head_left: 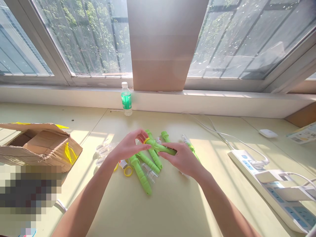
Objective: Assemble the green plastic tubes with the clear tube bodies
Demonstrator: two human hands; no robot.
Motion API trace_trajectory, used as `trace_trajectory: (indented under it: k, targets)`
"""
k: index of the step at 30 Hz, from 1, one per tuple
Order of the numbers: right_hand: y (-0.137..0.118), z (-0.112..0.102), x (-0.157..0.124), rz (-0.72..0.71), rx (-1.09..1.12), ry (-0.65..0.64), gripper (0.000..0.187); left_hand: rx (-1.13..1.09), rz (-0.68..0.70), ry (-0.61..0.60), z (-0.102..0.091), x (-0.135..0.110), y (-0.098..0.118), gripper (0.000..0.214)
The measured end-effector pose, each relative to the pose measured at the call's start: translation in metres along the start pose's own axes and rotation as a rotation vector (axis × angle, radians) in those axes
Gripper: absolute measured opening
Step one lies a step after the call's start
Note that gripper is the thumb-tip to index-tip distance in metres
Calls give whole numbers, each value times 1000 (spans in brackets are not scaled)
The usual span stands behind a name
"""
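My right hand [181,158] grips a green plastic handle [163,148] and holds it level above the table. My left hand [128,144] pinches a yellow ring [146,140] at the handle's left end. Under my hands lie several more green handles [142,172], clear plastic tubes [149,171], a loose yellow ring [128,171] and a small white and red cap [122,164].
An open cardboard box [37,144] sits at the left. A water bottle with a green label [126,98] stands by the window sill. A white power strip [271,184] with plugs and cables lies at the right, a white mouse [268,133] beyond it.
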State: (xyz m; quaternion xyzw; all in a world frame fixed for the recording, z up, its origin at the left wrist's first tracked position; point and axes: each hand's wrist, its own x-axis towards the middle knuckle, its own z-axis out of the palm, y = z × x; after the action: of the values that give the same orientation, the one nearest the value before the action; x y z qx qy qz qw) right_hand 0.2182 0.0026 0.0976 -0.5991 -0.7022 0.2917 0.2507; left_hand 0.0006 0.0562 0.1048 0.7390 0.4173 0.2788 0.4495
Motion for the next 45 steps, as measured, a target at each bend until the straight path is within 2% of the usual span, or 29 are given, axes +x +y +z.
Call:
trace_trajectory:
  k: [7,14,20,28,36,45]
  targets:
    - [0,-1,0,10,17,-3,29,17,-19,66,5,0,4,26]
    - [-1,0,-2,24,-7,2,29,-109,-103,91,6,2,5,29]
    - [-2,0,-3,11,10,5,32,-55,-68,69,8,2,1,26]
    - [1,-1,0,11,128,22,37,11,37,129,12,0,7,18]
    - [2,-2,-1,-9,116,-6,34,10,44,129,6,0,5,23]
    - [0,-8,-3,-124,45,7,29,4,49,58,3,-3,5,27]
